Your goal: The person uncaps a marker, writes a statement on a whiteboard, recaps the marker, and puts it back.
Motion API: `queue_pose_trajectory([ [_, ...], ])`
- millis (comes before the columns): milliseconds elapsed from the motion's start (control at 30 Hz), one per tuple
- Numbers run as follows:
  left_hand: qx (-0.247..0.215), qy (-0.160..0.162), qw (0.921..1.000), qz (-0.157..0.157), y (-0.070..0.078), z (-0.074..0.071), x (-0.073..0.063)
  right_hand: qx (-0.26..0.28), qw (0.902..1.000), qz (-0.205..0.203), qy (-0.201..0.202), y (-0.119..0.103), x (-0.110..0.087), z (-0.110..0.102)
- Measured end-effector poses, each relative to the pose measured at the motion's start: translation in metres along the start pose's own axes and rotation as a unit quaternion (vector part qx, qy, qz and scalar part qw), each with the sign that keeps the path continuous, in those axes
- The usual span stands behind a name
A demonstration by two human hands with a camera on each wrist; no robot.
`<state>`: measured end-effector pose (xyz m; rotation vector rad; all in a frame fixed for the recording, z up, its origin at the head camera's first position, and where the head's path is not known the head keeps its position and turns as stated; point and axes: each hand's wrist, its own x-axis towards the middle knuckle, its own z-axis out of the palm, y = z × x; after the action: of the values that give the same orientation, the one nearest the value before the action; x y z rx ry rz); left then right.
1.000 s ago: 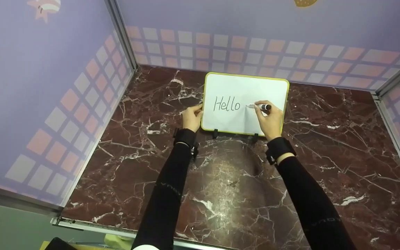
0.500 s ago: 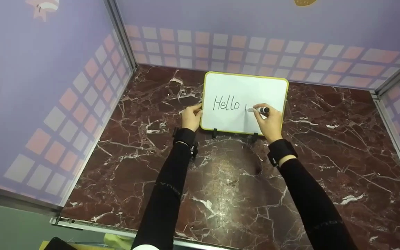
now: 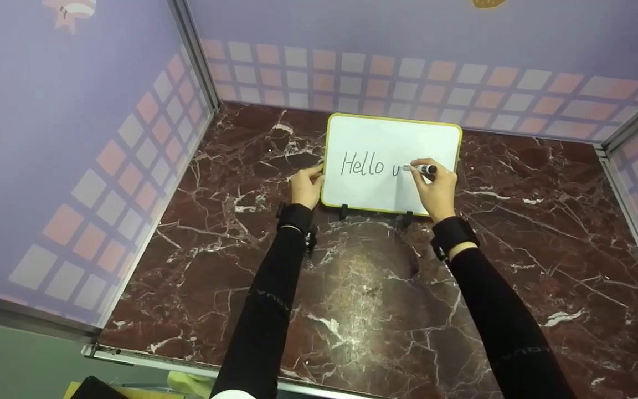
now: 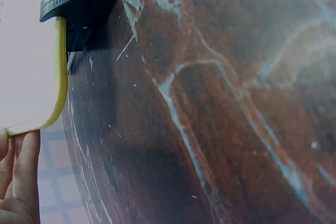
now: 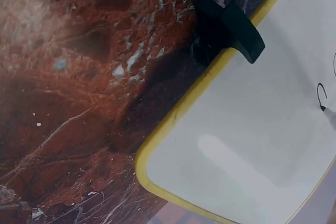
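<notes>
A whiteboard [image 3: 363, 191] with a yellow frame leans on a black stand [image 3: 344, 211] in the head view. "Hello" [image 3: 362, 165] is written on it in black, followed by a u-like stroke. My left hand [image 3: 304, 187] pinches the board's left edge; its fingers [image 4: 26, 166] show at the yellow rim in the left wrist view. My right hand [image 3: 437, 191] pinches a black-and-white marker [image 3: 425, 169] between thumb and fingers, over the board's right half. In the right wrist view the marker's dark tip [image 5: 323, 108] meets the end of a thin curved line.
Dark red marbled tabletop [image 3: 352, 310] spreads around the board. Purple panels with pink and white squares [image 3: 380, 66] rise at the back and sides. A metal edge [image 3: 197, 374] runs along the front, with a yellow-green item [image 3: 186, 382] below it.
My right hand has drawn a vertical stroke down, then brought the marker up and slightly right, leaving a u shape after "Hello". My left hand has stayed at the board's edge.
</notes>
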<state>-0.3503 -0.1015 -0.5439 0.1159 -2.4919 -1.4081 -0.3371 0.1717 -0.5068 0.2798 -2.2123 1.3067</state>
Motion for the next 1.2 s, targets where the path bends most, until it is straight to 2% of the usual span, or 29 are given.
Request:
queue_pose_trajectory([
  [333,0.005,-0.011,0.9999,-0.003,0.001,-0.001,0.0,-0.029,0.9989,-0.012,-0.035,0.005,-0.006,-0.012],
  [433,-0.005,-0.018,0.9998,-0.003,0.002,-0.002,0.0,-0.036,0.999,-0.01,-0.026,0.006,-0.004,-0.015],
  [667,0.0,-0.012,0.9999,-0.006,0.002,-0.002,-0.001,-0.027,0.9996,0.002,-0.009,0.004,0.005,-0.015],
  [967,0.002,-0.01,0.9999,0.006,0.001,-0.001,0.002,-0.01,0.9995,0.01,0.03,0.009,0.0,-0.017],
  [1200,0.007,-0.009,0.9999,0.007,0.0,-0.002,0.001,-0.011,0.9997,0.011,0.019,0.01,0.0,-0.017],
])
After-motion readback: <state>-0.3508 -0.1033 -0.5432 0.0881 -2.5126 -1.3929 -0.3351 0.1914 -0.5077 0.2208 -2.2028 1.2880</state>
